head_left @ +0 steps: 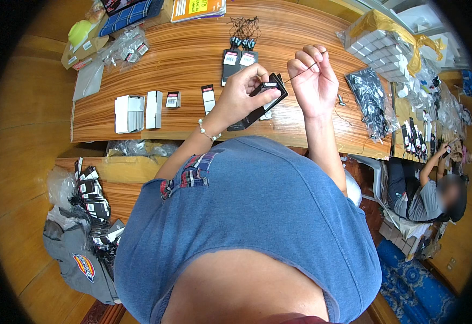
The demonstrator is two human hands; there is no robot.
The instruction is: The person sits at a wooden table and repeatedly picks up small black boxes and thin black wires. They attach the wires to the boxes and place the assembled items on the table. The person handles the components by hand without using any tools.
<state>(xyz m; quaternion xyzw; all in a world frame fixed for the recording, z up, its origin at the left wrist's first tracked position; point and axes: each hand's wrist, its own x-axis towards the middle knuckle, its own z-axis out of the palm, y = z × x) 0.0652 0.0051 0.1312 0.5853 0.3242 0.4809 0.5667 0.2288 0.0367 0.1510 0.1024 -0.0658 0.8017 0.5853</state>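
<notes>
My left hand [242, 96] is closed on a small stack of black hang tags [270, 93], tilted above the table's near edge. A thin black string [304, 72] runs from the tags to my right hand [316, 89], which pinches its end between thumb and fingertips. Beyond my left hand lie black tags with white labels [230, 58], with several black strings [243, 26] fanned out above them. A narrow black and white label card [208, 99] rests left of my wrist. One loose string [342, 101] is on the wood to the right of my right hand.
White card stacks [129, 114] and a small labelled stack [173, 100] stand on the left. At right are a clear bag of black strings [371, 102] and a box of white stacks [379, 48]. Another person [427, 194] sits far right, handling tags. Finished-looking tags [93, 189] hang lower left.
</notes>
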